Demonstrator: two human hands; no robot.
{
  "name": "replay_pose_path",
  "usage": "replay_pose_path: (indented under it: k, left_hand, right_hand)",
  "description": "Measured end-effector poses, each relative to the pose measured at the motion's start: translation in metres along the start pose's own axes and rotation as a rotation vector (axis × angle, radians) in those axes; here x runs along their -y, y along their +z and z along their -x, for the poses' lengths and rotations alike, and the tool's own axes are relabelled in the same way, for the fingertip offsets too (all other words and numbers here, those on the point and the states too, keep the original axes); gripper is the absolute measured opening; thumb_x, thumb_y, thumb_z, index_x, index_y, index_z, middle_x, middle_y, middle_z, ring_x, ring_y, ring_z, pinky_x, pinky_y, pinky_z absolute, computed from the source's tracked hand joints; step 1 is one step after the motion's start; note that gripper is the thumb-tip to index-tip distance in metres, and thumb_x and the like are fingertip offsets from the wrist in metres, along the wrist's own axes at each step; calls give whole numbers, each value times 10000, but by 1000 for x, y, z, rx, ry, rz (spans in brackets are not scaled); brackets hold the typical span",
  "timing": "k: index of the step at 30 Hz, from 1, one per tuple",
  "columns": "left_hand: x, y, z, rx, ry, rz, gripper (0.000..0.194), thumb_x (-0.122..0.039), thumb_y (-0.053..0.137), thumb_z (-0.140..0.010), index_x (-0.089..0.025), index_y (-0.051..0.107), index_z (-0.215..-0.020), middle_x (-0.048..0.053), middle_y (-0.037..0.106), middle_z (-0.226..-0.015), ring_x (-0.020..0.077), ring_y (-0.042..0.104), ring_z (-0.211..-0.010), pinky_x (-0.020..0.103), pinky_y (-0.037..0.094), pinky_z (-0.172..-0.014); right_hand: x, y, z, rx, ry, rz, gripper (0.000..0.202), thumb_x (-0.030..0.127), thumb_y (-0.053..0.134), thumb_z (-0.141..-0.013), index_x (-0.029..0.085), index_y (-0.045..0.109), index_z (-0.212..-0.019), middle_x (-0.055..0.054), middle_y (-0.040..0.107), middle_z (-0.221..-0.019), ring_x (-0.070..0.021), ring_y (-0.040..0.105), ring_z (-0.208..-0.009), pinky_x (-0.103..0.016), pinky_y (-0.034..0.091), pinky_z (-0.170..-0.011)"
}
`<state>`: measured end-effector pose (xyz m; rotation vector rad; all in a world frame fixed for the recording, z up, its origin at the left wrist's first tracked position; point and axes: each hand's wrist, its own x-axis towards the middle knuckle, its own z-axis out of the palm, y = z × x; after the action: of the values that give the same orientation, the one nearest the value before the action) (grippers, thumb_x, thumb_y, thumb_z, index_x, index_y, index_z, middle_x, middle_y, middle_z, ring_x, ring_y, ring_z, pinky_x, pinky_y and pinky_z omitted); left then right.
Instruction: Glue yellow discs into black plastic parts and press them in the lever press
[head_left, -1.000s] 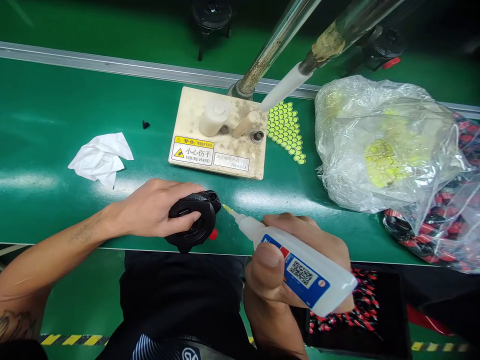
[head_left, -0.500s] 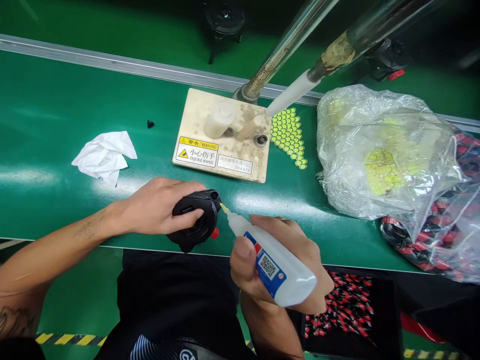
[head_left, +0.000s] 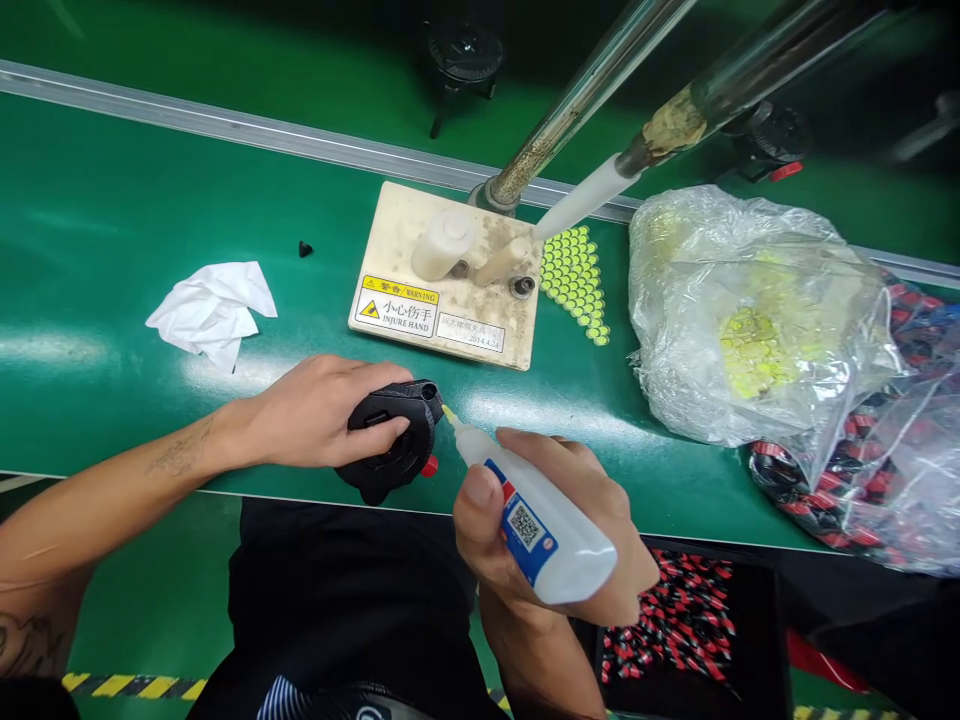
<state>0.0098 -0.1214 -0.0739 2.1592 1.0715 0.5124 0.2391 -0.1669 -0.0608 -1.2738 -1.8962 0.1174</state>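
A crumpled white cloth (head_left: 214, 312) lies on the green surface (head_left: 75, 270). Next, the left hand (head_left: 319, 412) clasps a black casing (head_left: 397, 462), thumb across its face. Behind it, the pale base plate (head_left: 390, 245) reads "警告/WARNING", "小心伤手", "INJURE HAND" and "2014.4.24". A bottle (head_left: 553, 512), blue-labelled with a QR code, is wrapped in the right hand (head_left: 596, 490) — the casing sits between both hands, the yellowish nozzle (head_left: 449, 414) at its edge, contact unclear. Yellow-green discs (head_left: 574, 280) follow, then a clear plastic bag (head_left: 690, 350).
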Motion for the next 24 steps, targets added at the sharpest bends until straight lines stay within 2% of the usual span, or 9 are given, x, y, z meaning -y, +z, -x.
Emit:
replay_pose_path:
  k: [4, 6, 7, 9, 12, 14, 17, 21, 24]
  left_hand:
    - [1, 1, 0, 3, -14, -6, 380, -441, 529, -1040, -187, 704, -1263, 81, 830, -1088, 234, 792, -888, 299, 576, -730]
    - [3, 2, 0, 8, -29, -11, 405, -457, 529, -1034, -190, 703, -1283, 82, 831, -1092, 244, 792, -893, 311, 581, -742]
    - [5, 3, 0, 12, -44, -15, 420, -469, 527, -1029, -193, 704, -1293, 82, 832, -1092, 250, 792, -895, 320, 585, -749]
    - [8, 4, -1, 23, -96, -27, 446, -492, 514, -1026, -204, 708, -1305, 78, 834, -1096, 262, 793, -903, 335, 591, -768]
    - [15, 6, -1, 59, -180, -26, 471, -517, 485, -1032, -228, 713, -1326, 68, 831, -1129, 266, 790, -936, 336, 596, -787]
    - [19, 7, -1, 72, -208, -20, 490, -541, 472, -1033, -249, 712, -1345, 57, 827, -1124, 264, 784, -938, 332, 598, -789]
    - [22, 9, -1, 41, -225, -4, 490, -591, 491, -1029, -288, 704, -1349, 32, 817, -1151, 257, 770, -946, 325, 600, -807]
    - [22, 11, -3, -11, -249, 97, 465, -620, 551, -1018, -269, 698, -1285, 25, 805, -1168, 223, 761, -927, 276, 601, -761]
    - [23, 13, -6, -100, -203, 124, 437, -601, 584, -1023, -254, 740, -1239, 33, 803, -1185, 224, 759, -1024, 293, 599, -915]
  right_hand:
    - [-9, 6, 0, -181, -142, -23, 216, 293, 787, -907, 201, 750, -1099, -16, 682, -765, -156, 585, -585, -306, 484, -500]
    - [-18, 8, 6, -292, -95, -120, 207, 298, 775, -912, 218, 766, -1102, -32, 716, -832, -180, 637, -639, -329, 512, -531]
    - [-23, 8, 10, -345, -23, -192, 204, 324, 765, -916, 219, 771, -1091, -38, 723, -860, -189, 652, -654, -335, 520, -536]
    - [-34, 6, 20, -380, 230, -394, 254, 404, 744, -925, 205, 767, -1080, -43, 718, -884, -189, 661, -651, -333, 532, -536]
    - [-54, -3, 39, -259, 620, -726, 350, 503, 773, -895, 199, 745, -1064, -30, 706, -834, -178, 683, -639, -314, 559, -576]
    - [-72, -12, 51, -179, 746, -822, 341, 469, 848, -844, 216, 719, -1032, -32, 737, -840, -198, 733, -722, -331, 599, -670]
    - [-107, -24, 66, -216, 782, -752, 394, 386, 908, -803, 244, 675, -1088, -49, 789, -975, -221, 771, -901, -367, 615, -813]
    - [-150, -35, 75, -330, 725, -531, 410, 426, 875, -833, 229, 661, -1121, -74, 775, -1086, -235, 753, -1062, -407, 583, -956]
    - [-168, -38, 75, -421, 663, -414, 393, 464, 850, -837, 226, 631, -1060, -79, 759, -1112, -241, 730, -1114, -445, 550, -1051]
